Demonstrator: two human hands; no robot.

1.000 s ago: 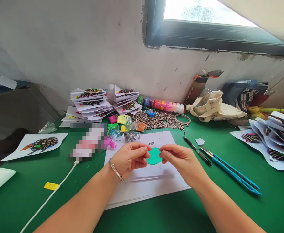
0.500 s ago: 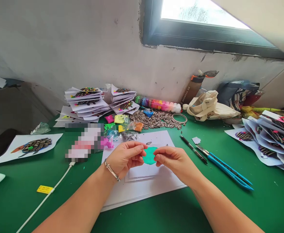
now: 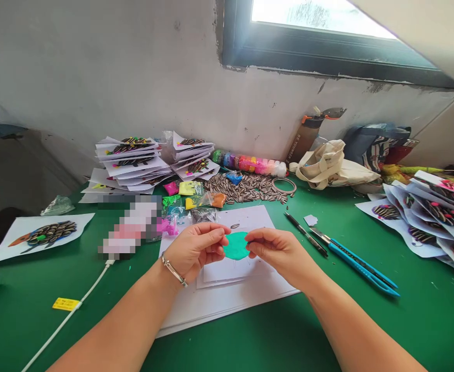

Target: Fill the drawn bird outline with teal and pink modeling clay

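A thin, flattened oval of teal modelling clay (image 3: 236, 246) is stretched between my two hands, above the white paper. Its left edge is pinched by the thumb and fingers of my left hand (image 3: 203, 245), which has a silver bracelet at the wrist. On the opposite edge, my right hand (image 3: 275, 250) pinches the clay between thumb and fingers. Beneath lies a small white sheet (image 3: 227, 276) with faint lines on it, on top of larger white sheets (image 3: 196, 312). One sunflower seed (image 3: 235, 226) rests on the paper just beyond the clay.
Striped sunflower seeds (image 3: 246, 187) lie heaped behind the paper, beside bags of coloured clay (image 3: 190, 188). To the right are a pen (image 3: 306, 235) and a blue utility knife (image 3: 356, 263). Seed-picture stacks (image 3: 134, 168) stand at the back left; others (image 3: 424, 217) lie far right. A white cable (image 3: 67, 315) crosses the left.
The clay looks slightly wider between my fingers, both hands still pinching its edges. The whole view has shifted a little, so the table's things sit slightly further left and higher.
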